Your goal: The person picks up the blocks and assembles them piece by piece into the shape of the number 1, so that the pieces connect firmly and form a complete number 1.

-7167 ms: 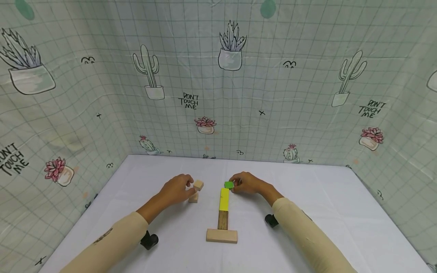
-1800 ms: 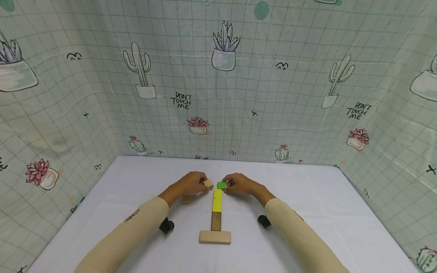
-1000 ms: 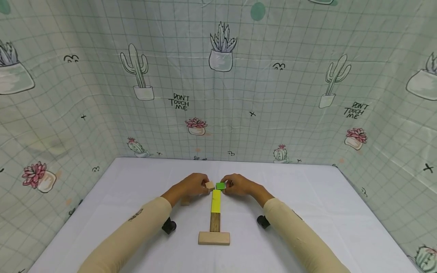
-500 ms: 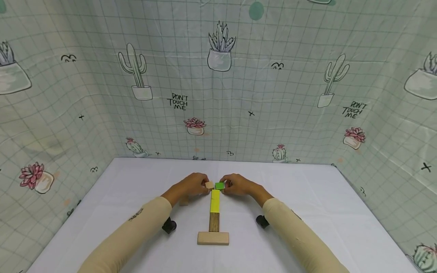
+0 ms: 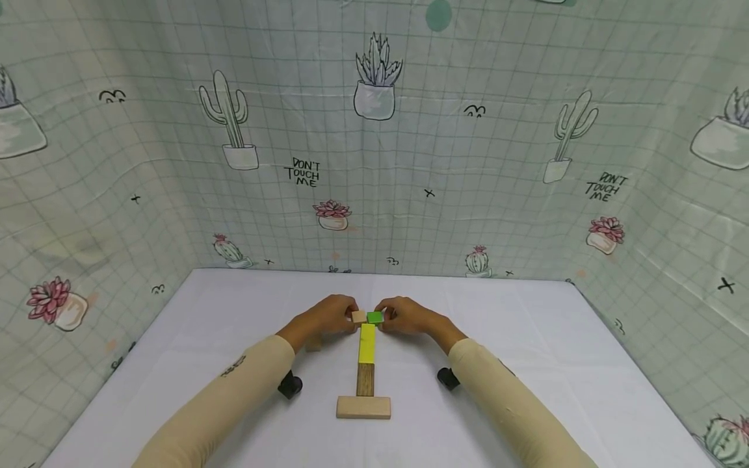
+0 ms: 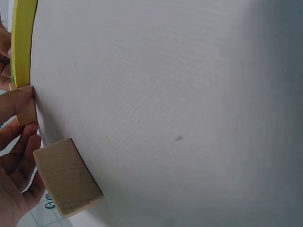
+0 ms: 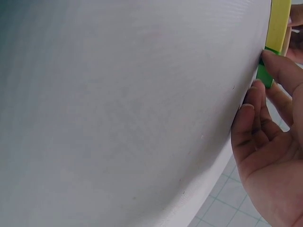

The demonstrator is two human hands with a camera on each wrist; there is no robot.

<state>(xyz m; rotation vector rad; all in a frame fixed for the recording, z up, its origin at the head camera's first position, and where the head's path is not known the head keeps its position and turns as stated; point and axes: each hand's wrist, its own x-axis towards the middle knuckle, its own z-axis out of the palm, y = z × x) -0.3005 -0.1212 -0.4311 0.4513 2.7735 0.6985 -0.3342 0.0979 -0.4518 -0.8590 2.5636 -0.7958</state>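
My left hand (image 5: 329, 314) pinches a small plain wooden block (image 5: 359, 316) between thumb and fingers. My right hand (image 5: 407, 316) pinches a green block (image 5: 374, 317) right beside it. Both blocks sit side by side at the far end of a yellow block (image 5: 367, 343). Behind the yellow one, toward me, a dark brown block (image 5: 365, 379) leads to a long plain wooden block (image 5: 363, 407) lying crosswise. In the left wrist view, another plain wooden block (image 6: 68, 179) stands close to the left fingers; the head view shows it partly covered by the left wrist.
The blocks are on a white-covered table (image 5: 526, 377). Black wrist cameras hang below the left sleeve (image 5: 222, 396) and the right sleeve (image 5: 515, 396). A gridded cloth (image 5: 374, 162) printed with plants surrounds the back and sides.
From its earlier spot at the left, the plain block was gripped and carried right by my left hand. Lately the gap between it and the green block has narrowed; my right hand keeps its pinch.
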